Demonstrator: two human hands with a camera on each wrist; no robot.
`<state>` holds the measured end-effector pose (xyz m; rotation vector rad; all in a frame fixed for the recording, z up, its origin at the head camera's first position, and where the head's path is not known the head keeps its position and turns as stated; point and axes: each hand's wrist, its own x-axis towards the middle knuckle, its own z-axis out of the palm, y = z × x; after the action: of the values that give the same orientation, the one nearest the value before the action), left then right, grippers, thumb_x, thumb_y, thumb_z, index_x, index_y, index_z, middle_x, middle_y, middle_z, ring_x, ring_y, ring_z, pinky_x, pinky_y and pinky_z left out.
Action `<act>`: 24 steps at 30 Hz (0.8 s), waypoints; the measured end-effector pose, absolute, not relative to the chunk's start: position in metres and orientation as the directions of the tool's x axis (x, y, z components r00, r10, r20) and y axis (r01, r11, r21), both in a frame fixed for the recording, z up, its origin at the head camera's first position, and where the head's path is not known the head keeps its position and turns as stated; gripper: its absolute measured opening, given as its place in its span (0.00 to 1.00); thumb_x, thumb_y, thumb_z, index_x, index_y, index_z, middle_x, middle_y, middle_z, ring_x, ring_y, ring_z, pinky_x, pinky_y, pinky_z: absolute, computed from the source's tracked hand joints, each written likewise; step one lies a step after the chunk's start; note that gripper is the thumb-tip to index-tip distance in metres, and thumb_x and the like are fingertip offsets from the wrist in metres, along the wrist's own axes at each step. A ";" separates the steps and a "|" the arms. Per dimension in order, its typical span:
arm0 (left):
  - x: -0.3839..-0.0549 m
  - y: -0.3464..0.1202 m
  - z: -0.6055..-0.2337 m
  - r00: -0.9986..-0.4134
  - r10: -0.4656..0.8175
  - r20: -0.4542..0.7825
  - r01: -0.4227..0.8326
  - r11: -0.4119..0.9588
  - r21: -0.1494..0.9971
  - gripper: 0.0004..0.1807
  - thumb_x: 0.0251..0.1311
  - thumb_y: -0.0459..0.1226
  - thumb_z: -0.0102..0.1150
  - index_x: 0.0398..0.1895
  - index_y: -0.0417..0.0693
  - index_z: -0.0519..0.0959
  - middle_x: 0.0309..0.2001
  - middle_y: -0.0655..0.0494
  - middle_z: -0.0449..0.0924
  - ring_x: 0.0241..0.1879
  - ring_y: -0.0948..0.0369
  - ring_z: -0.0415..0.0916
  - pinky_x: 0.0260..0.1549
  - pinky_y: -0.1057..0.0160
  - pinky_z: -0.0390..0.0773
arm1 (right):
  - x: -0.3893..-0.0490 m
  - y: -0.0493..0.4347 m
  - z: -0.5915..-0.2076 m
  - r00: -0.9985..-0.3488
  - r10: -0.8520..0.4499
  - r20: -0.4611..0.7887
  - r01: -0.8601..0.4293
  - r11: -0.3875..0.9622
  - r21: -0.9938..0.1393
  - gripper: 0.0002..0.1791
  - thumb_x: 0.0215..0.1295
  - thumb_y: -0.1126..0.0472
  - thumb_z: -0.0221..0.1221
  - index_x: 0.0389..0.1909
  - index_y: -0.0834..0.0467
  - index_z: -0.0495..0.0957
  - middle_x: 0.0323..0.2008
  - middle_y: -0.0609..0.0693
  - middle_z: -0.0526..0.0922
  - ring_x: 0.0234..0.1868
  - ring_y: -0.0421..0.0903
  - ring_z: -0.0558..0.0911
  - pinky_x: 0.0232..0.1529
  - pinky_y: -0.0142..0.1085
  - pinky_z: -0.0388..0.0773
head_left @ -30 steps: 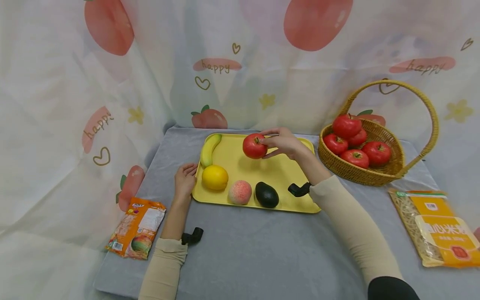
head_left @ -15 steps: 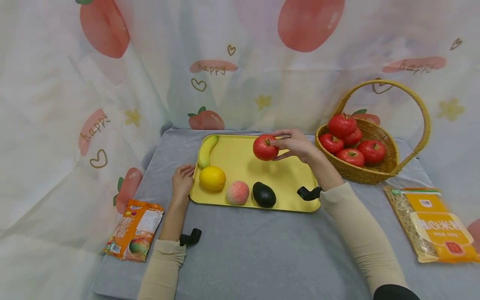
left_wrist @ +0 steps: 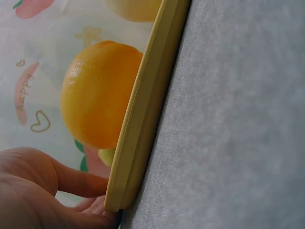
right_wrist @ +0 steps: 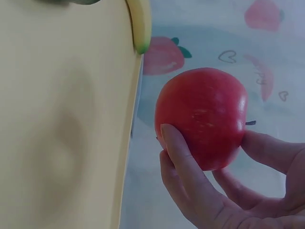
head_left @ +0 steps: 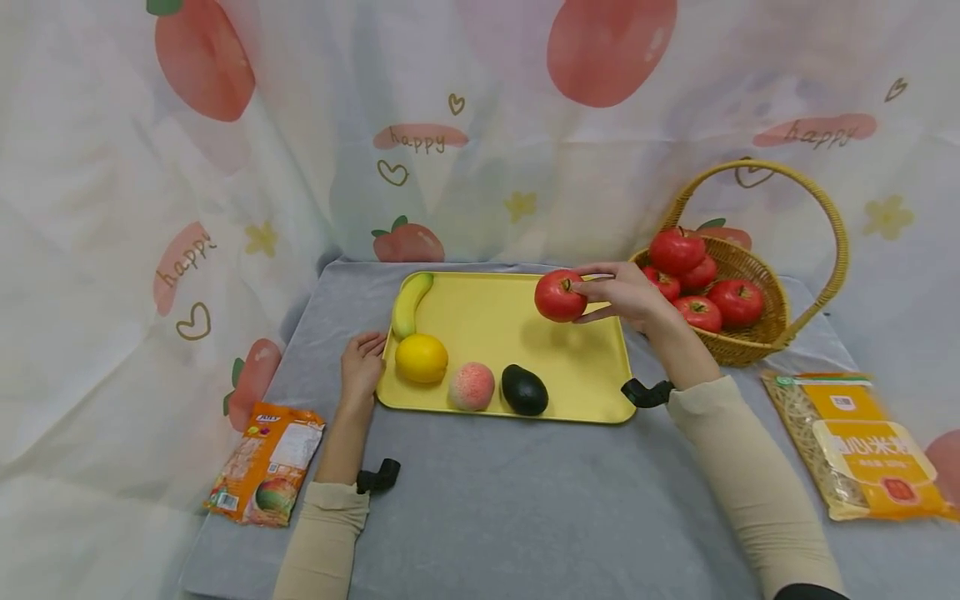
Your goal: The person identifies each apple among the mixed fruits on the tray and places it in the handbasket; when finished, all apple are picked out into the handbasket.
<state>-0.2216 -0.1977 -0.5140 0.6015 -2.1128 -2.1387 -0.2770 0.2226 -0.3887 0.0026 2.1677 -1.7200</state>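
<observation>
My right hand (head_left: 626, 293) pinches a red apple (head_left: 559, 296) between thumb and fingers, holding it above the right part of a yellow tray (head_left: 517, 342). In the right wrist view the apple (right_wrist: 202, 117) shows its stem towards the thumb, and its shadow falls on the tray. My left hand (head_left: 362, 367) holds the tray's left edge; in the left wrist view its thumb meets the rim (left_wrist: 128, 129) and the other fingers are partly hidden at the corner. On the tray lie a banana (head_left: 411, 307), a lemon (head_left: 422, 358), a peach (head_left: 472, 386) and a dark avocado (head_left: 525, 390).
A wicker basket (head_left: 780, 321) with a tall handle and several red apples (head_left: 738, 302) stands behind the right forearm. An orange snack bag (head_left: 266, 462) lies at the left, a noodle pack (head_left: 855, 446) at the right. A printed curtain (head_left: 480, 200) hangs behind the table.
My right hand has carried the apple rightward over the tray, towards the basket side. The left hand stays at the tray's edge. The whole head view has shifted slightly.
</observation>
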 end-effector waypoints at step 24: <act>-0.220 -0.197 -0.514 -0.920 -0.320 -0.227 -0.229 -0.033 0.973 0.31 0.67 0.17 0.40 0.73 0.36 0.65 0.69 0.39 0.73 0.70 0.50 0.71 0.70 0.54 0.71 | -0.263 0.288 -0.374 -0.950 -0.148 -0.275 0.238 0.228 -0.944 0.34 0.75 0.57 0.63 0.75 0.64 0.65 0.70 0.64 0.68 0.51 0.47 0.86 0.48 0.52 0.87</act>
<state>-0.2197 -0.1970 -0.5136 0.6080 -2.1375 -2.1266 -0.2632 0.2878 -0.3742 0.0837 2.1991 -1.7779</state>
